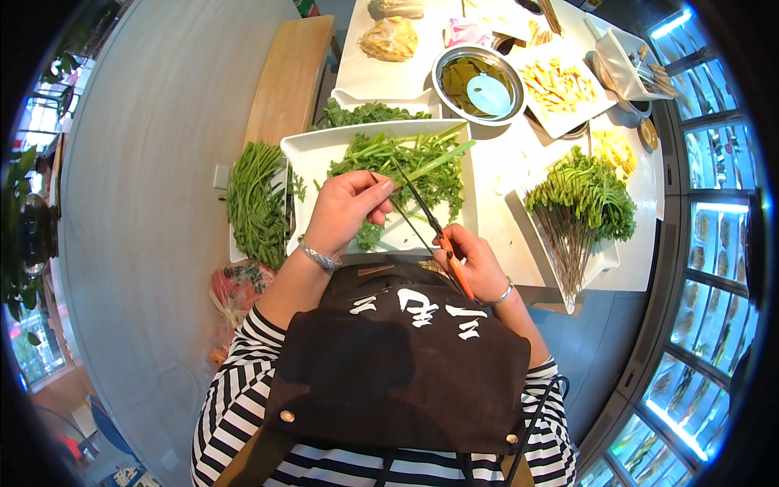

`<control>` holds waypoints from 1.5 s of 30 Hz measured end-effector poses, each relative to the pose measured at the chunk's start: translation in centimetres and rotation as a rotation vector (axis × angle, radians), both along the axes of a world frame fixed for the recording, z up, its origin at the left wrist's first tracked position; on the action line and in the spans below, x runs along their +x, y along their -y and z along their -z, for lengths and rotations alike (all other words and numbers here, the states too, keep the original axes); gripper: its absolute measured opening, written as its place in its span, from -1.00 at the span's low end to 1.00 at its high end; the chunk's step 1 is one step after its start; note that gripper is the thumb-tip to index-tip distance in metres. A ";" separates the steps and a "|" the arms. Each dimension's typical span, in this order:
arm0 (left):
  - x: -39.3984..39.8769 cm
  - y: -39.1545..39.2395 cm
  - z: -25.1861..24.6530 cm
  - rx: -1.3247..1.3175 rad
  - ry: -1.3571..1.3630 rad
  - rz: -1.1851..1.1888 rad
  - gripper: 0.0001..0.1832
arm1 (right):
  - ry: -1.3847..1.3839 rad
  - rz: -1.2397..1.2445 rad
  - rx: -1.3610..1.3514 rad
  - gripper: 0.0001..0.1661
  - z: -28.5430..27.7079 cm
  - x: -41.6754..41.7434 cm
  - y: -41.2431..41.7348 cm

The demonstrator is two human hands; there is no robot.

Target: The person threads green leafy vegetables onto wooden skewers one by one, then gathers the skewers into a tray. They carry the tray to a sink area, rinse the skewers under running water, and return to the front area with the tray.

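Observation:
My left hand (352,204) pinches a thin dark stick (412,226) between thumb and fingers. A thick green stem (435,163) reaches its fingertips; whether they grip it too is unclear. My right hand (478,259) is closed around orange-handled scissors (451,262), whose dark blade points up and away over the greens. The stick slants from my left hand towards my right, where its end is hidden. Below both hands lies a white tray (304,207) with loose leafy greens (420,143), some cut stems among them.
Skewered greens (578,207) lie on a white tray at right. Bundled greens (258,198) are at left, more greens (371,114) behind. Farther back are a metal bowl (442,97) with dark green pieces and a tray of yellowish strips (557,85). Glass-door coolers (709,243) line the right.

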State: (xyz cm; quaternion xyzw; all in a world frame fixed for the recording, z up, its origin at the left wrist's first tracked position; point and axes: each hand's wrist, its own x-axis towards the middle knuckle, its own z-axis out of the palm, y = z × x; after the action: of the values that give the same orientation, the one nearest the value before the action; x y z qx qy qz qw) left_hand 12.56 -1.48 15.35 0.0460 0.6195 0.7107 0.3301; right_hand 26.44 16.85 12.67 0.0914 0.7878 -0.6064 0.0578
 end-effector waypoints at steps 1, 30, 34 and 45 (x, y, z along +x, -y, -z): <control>0.1 0.0 -0.1 -0.010 -0.002 0.008 -0.83 | 0.000 0.007 -0.006 -0.73 0.1 0.1 -0.1; -1.2 1.8 -3.3 0.067 -0.090 0.037 -0.85 | 0.355 0.443 0.876 -0.67 15.2 10.4 -10.5; -1.8 0.8 -6.4 0.046 -0.200 0.042 -0.82 | 0.135 0.449 0.888 -0.65 16.5 10.6 -10.8; 0.7 -11.1 -6.3 0.126 -0.278 0.418 -0.81 | -0.037 0.316 -0.526 -0.68 -2.6 9.8 -4.4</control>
State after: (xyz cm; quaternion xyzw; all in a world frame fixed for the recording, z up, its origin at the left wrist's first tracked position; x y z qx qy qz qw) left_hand 13.31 9.63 21.63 0.2905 0.5905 0.6512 0.3779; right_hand 36.24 21.30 15.31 0.1838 0.5809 -0.7924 -0.0297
